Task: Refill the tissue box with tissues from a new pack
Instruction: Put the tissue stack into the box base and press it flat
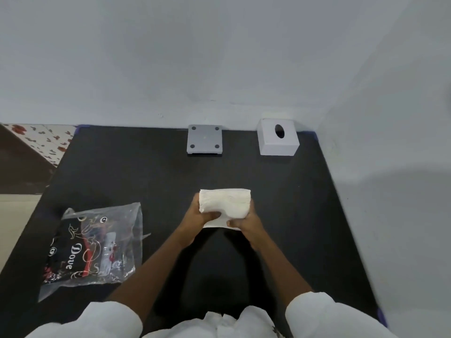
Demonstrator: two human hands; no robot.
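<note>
Tissue box [278,137], white with a dark oval slot on top, standing at the far right of the black worktop [146,172], close against the pale wall [219,57] and well apart from both hands. Its base panel [205,140], grey with four dark round feet facing up, lying separately to the left of the box, also near the wall, not touching it.

Stack of white tissues [225,203] held above the middle of the worktop, between the two hands, with a loose lower sheet showing below the stack. Left hand [202,214] closed around the stack's left side, thumb pressed over the near face; fingers [196,200] wrapped round the far side and mostly hidden behind the paper. Right hand [245,222] clamped on the stack's right side, thumb lying across the lower sheet, fingers likewise out of sight behind the tissues. Both hands firmly gripping the same stack; bare forearms reaching out from white sleeves [314,311] at the bottom edge.

Opened plastic pack [95,245], clear with black, red and gold print and the word "Dove", lying flat and crumpled on the left of the worktop, well clear of the hands. Whether any tissues sit inside the pack, impossible to tell. Floral-patterned cloth [46,140] visible beyond the worktop's far left corner
</note>
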